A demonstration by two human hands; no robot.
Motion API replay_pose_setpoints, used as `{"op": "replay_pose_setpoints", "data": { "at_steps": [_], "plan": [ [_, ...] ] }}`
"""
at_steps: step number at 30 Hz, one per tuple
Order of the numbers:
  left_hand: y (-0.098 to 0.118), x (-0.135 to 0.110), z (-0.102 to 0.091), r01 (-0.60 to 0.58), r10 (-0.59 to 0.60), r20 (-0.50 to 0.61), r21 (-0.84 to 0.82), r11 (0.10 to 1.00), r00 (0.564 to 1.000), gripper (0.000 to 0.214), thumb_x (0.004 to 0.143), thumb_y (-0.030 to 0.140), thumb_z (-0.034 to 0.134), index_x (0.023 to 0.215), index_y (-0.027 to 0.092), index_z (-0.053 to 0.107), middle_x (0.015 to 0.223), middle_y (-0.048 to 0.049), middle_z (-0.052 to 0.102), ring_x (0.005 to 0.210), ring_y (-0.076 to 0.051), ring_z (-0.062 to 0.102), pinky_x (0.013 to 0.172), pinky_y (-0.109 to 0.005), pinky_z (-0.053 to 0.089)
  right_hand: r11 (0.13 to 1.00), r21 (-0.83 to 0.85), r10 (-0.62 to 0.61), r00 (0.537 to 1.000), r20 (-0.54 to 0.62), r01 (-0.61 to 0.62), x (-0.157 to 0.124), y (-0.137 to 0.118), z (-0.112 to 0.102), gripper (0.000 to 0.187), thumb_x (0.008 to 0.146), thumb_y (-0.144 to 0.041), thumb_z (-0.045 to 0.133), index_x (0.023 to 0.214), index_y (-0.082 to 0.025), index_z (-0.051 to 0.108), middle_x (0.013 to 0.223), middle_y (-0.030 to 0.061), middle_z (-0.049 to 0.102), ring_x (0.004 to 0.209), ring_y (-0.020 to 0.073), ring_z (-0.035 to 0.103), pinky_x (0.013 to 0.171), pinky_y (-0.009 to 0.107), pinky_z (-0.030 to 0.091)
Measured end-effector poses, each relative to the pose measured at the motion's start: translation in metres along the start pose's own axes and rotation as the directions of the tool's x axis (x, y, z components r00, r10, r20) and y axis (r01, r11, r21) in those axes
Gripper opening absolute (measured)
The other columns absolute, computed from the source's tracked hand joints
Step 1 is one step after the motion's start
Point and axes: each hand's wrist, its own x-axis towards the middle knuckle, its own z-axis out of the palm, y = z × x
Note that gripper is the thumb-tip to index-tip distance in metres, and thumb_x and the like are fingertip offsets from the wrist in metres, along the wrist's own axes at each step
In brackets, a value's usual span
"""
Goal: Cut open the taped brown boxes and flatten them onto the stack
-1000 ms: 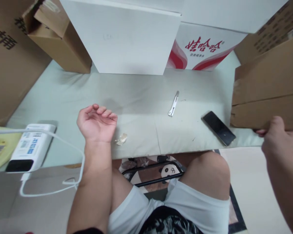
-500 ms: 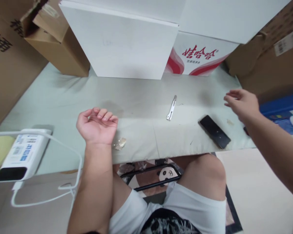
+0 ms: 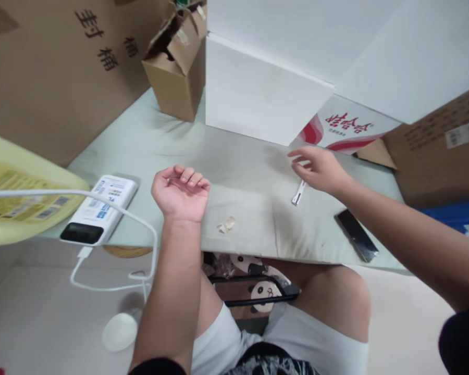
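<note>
My left hand [image 3: 182,195] rests palm up over the cloth-covered table, fingers loosely curled and nothing in them. Close to it on the cloth lies a small crumpled pale scrap [image 3: 227,225]. My right hand [image 3: 318,171] hovers over the far part of the table, empty, with its fingers apart. Beneath its fingers a slim silver tool [image 3: 298,194] is partly covered; I cannot make out its exact kind. A black phone [image 3: 355,234] lies nearer the table's front edge, below my right forearm.
White boxes [image 3: 258,88] and a red-and-white printed carton [image 3: 344,125] line the back. An open cardboard box [image 3: 175,83] stands back left. At left are a white power bank [image 3: 101,208] with a white cable [image 3: 154,234] and a yellow container [image 3: 27,192]. A white cup-like object [image 3: 120,332] is below.
My right hand has moved inward from the far right, past the phone, to above the silver tool. My left hand keeps its loosely curled pose. The view has turned left.
</note>
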Motion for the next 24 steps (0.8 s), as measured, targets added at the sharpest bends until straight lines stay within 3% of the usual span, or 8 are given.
{"op": "replay_pose_setpoints", "data": {
  "at_steps": [4,9,13,15,16,19,21,24],
  "plan": [
    [0.018,-0.003,-0.005,-0.039,0.038,-0.023,-0.049,0.998,0.999,0.019,0.084,0.024,0.052,0.067,0.02,0.042,0.051,0.0074,0.036,0.04,-0.007,0.039,0.047,-0.022,0.039,0.96,-0.077,-0.254,0.955,0.152,0.268,0.072,-0.055,0.043,0.036,0.081,-0.02,0.06,0.115,-0.018,0.072,0.13,0.0133,0.067,0.093,0.0217,0.072,0.086,0.041,0.061],
    [0.028,-0.002,-0.009,-0.065,0.06,-0.055,-0.082,0.995,0.997,0.018,0.079,0.022,0.053,0.066,0.02,0.042,0.053,0.0073,0.033,0.041,-0.007,0.038,0.047,-0.022,0.038,0.922,-0.123,-0.338,0.917,0.211,0.368,0.162,-0.127,0.098,0.039,0.081,-0.011,0.063,0.118,-0.022,0.067,0.164,0.0085,0.04,0.12,0.0283,0.068,0.107,0.048,0.057],
    [0.025,-0.001,-0.01,-0.033,0.025,-0.076,-0.101,0.994,0.997,0.018,0.078,0.021,0.054,0.065,0.02,0.042,0.054,0.0068,0.033,0.041,-0.006,0.038,0.047,-0.021,0.037,0.937,-0.135,-0.297,0.938,0.179,0.323,0.229,-0.173,0.137,0.026,0.077,-0.009,0.071,0.1,-0.019,0.069,0.17,-0.0006,0.028,0.128,0.0399,0.064,0.112,0.062,0.051],
    [0.022,-0.002,-0.008,-0.001,-0.011,-0.1,-0.123,0.992,0.995,0.017,0.08,0.02,0.05,0.064,0.02,0.042,0.054,0.0066,0.032,0.04,-0.006,0.037,0.046,-0.02,0.035,0.962,-0.141,-0.211,0.965,0.158,0.234,0.257,-0.181,0.15,0.015,0.084,-0.02,0.066,0.097,-0.012,0.069,0.166,0.0061,0.032,0.13,0.0457,0.062,0.11,0.068,0.046],
    [0.02,-0.002,-0.008,0.009,-0.024,-0.107,-0.132,0.991,0.994,0.017,0.081,0.02,0.049,0.064,0.019,0.043,0.054,0.0066,0.032,0.039,-0.006,0.036,0.046,-0.02,0.034,0.978,-0.157,-0.115,0.984,0.139,0.136,0.267,-0.181,0.153,0.021,0.088,-0.027,0.061,0.097,-0.011,0.07,0.159,0.009,0.042,0.131,0.0467,0.06,0.109,0.068,0.044],
    [0.015,-0.004,-0.004,0.011,-0.026,-0.106,-0.136,0.991,0.994,0.019,0.081,0.019,0.048,0.064,0.019,0.043,0.053,0.0068,0.032,0.039,-0.006,0.036,0.045,-0.02,0.032,0.975,-0.22,0.0,0.992,0.128,0.029,0.272,-0.171,0.152,0.036,0.084,-0.042,0.066,0.114,-0.023,0.07,0.132,0.0109,0.065,0.13,0.0409,0.062,0.11,0.068,0.046],
    [0.015,-0.006,-0.001,-0.009,-0.004,-0.106,-0.116,0.993,0.994,0.02,0.083,0.019,0.047,0.063,0.018,0.043,0.053,0.0069,0.032,0.04,-0.006,0.035,0.045,-0.02,0.031,0.94,-0.319,-0.07,0.984,0.162,0.119,0.253,-0.166,0.141,0.045,0.078,-0.038,0.071,0.122,-0.031,0.067,0.13,0.0103,0.068,0.123,0.0364,0.064,0.108,0.065,0.051],
    [0.018,-0.009,0.005,-0.095,0.086,-0.131,-0.062,0.994,0.988,0.024,0.085,0.019,0.044,0.061,0.018,0.043,0.052,0.0065,0.031,0.04,-0.006,0.035,0.045,-0.02,0.03,0.85,-0.46,-0.163,0.959,0.232,0.256,0.211,-0.165,0.12,0.043,0.083,-0.019,0.062,0.125,-0.024,0.065,0.137,0.01,0.066,0.123,0.0311,0.064,0.105,0.056,0.054]
  ]
}}
